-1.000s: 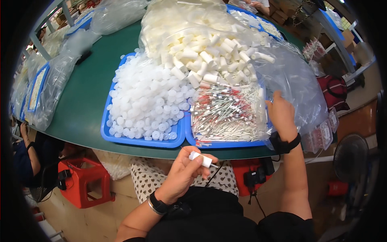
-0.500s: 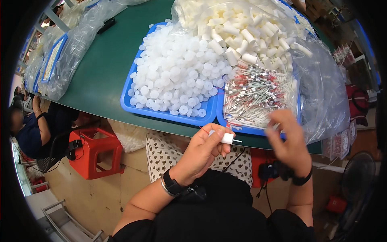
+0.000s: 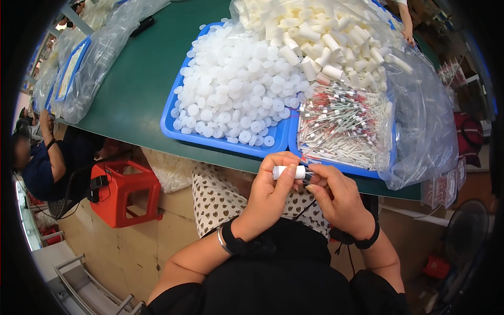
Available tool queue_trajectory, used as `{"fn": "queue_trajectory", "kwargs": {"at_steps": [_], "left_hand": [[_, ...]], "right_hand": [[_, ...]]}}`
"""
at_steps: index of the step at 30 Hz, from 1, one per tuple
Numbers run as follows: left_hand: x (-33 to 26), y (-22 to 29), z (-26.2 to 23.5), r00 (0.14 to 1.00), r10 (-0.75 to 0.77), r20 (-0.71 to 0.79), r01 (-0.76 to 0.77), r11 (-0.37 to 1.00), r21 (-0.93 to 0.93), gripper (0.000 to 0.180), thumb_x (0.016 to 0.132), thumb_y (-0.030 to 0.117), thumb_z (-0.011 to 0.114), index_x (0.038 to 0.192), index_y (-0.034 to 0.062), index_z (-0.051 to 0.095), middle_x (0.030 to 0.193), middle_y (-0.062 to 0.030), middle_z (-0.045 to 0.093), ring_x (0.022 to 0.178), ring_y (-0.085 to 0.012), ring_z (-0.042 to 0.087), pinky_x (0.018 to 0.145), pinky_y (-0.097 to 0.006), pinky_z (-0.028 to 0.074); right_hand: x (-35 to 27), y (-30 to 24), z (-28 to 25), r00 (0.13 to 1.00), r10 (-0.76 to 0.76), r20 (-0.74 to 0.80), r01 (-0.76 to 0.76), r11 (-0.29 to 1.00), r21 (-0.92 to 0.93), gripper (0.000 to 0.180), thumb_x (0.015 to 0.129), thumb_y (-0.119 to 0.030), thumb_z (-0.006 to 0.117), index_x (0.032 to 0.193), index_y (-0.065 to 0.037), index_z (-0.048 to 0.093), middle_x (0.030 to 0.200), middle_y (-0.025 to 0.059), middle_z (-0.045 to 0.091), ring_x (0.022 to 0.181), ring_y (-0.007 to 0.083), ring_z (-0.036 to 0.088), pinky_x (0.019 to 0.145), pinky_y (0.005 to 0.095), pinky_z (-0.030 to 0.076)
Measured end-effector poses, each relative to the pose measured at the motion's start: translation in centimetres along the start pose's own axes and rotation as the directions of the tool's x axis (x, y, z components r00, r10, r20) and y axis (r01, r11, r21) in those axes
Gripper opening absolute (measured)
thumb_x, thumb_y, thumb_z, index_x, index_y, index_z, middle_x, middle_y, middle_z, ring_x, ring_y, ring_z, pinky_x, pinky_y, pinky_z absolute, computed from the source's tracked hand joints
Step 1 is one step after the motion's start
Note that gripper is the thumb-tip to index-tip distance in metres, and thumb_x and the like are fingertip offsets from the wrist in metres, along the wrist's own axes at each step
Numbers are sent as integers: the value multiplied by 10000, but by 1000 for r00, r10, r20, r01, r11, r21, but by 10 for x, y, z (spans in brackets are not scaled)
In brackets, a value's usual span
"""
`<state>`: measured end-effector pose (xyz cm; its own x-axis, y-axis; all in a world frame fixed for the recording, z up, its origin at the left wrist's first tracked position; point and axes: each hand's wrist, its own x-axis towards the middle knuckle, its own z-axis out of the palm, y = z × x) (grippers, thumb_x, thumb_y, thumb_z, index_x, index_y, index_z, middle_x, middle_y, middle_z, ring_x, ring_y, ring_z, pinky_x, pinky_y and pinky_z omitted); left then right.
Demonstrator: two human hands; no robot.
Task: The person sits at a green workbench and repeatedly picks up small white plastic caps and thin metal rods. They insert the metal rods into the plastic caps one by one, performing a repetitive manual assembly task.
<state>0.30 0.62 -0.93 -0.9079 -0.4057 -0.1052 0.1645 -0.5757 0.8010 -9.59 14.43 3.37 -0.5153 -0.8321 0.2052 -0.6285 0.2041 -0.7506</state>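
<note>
The left hand grips a white cylinder, thumb along its near side and fingers curled around it, so that it lies almost level, running from nine to three o'clock. The right hand has its thumb and fingers drawn together at the cylinder's three o'clock end; whether they close on anything there I cannot tell, as the spot is small and partly hidden. Both hands are over the lap, at the near edge of the green table.

With the cylinder as the clock's centre and twelve pointing away from the person, a blue tray heaped with translucent white discs sits between ten and eleven. A second blue tray, just beside the first, lies between one and two and holds thin white parts with red and green wires. Beyond it, near one, cream cylinders spill from a bag. Clear plastic spreads at about two, and a red stool stands near nine
</note>
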Motion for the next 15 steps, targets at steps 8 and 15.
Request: {"fn": "queue_trajectory", "kwargs": {"at_steps": [8,15], "left_hand": [[-2,2,-3,954,136,268,-231,902,364,290,930,53,579,1211,46,503,1088,-55,488,1040,-147,509,966,-297,412],[-3,-9,-5,932,28,362,-101,978,183,442,887,7,582,1321,35,503,1501,-161,373,1338,-260,438,1110,-409,349]], "right_hand": [[2,5,-2,990,-114,84,112,993,29,306,815,39,652,1105,28,556,925,161,625,775,312,650,671,380,520],[-3,8,14,978,-202,58,197,977,82,283,797,63,611,1071,10,564,921,163,645,800,344,654,663,388,500]]}}
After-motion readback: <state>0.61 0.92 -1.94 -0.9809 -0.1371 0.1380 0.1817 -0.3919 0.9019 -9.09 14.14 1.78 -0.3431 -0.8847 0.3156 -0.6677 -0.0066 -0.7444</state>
